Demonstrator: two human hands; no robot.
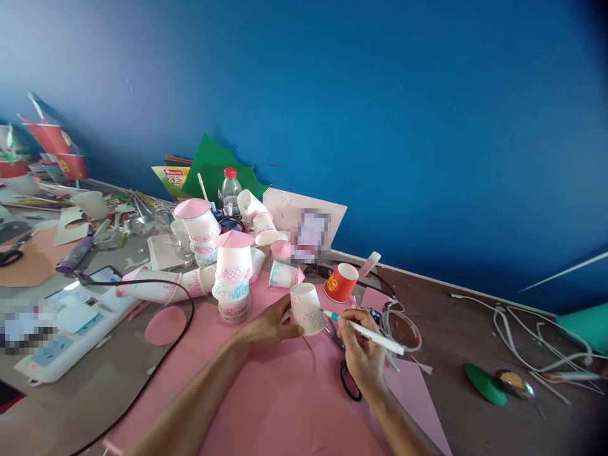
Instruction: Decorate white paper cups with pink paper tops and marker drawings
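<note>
A white paper cup [306, 307] with drawn marks on its side stands upside down, tilted a little, over the pink paper [266, 399]. My left hand [270, 326] grips its left side between thumb and fingers. In my right hand [363, 348] is a white marker [375, 335], its teal-collared tip close to the cup's right side; whether it touches I cannot tell. Black-handled scissors [349, 380] lie beside my right hand, partly hidden. Just left of the cup rises a stack of decorated paper cups [234, 272] under a pink cone roof.
Behind stand a second roofed cup stack [199, 231], a red paper cup [341, 282] and a bottle with a red cap [231, 190]. A black cable [185, 329] crosses the left side near a white power strip [80, 335]. White cords [503, 323] lie right.
</note>
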